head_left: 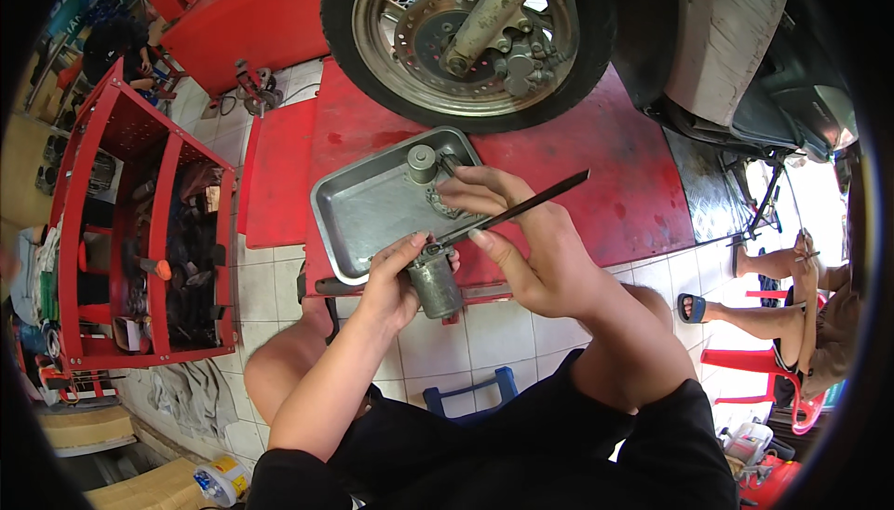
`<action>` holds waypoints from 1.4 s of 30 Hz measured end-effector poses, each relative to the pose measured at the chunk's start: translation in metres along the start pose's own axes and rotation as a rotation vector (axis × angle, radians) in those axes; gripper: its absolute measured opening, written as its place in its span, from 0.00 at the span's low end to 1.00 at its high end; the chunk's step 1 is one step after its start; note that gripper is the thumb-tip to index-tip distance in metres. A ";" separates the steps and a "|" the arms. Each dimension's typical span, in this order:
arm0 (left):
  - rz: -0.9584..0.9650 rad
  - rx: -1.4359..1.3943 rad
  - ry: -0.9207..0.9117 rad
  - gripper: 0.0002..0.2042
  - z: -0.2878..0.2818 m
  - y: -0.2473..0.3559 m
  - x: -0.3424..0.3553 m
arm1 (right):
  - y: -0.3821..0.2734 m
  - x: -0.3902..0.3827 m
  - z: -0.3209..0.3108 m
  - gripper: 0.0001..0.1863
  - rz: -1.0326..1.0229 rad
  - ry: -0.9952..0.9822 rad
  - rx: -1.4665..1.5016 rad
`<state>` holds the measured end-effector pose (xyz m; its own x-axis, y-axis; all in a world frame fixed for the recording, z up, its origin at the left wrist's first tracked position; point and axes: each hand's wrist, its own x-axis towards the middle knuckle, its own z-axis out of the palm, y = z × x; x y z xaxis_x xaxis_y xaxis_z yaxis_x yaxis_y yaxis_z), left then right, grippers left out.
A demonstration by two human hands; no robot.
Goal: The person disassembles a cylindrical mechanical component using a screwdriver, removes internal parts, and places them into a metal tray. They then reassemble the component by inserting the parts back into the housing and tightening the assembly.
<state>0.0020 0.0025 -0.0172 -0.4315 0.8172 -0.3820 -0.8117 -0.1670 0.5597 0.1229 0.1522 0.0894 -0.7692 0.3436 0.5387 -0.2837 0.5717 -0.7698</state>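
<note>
Tray (358, 217) holds metal cyl. (422, 165); L hand (389, 286) grips housing (435, 289).

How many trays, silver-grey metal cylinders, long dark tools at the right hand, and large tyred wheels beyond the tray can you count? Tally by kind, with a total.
Tray: 1
Metal cylinders: 2 (held cylinder in the left hand, second cylinder in the tray)
Long dark tool at the right hand: 1
Tyred wheel: 1
Total: 5
</note>
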 end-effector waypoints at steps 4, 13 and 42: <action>-0.009 0.004 -0.002 0.17 -0.004 -0.003 0.000 | -0.001 -0.003 -0.012 0.18 0.254 -0.216 0.022; -0.044 -0.005 -0.008 0.20 -0.003 -0.004 -0.003 | 0.006 -0.001 -0.011 0.19 0.020 -0.187 0.064; -0.025 0.046 -0.011 0.19 0.000 -0.002 -0.009 | -0.003 -0.001 -0.007 0.05 0.064 -0.103 0.052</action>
<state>0.0074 -0.0051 -0.0149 -0.4071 0.8269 -0.3880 -0.8029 -0.1214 0.5837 0.1285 0.1559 0.0935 -0.8406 0.2985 0.4519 -0.2592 0.5109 -0.8196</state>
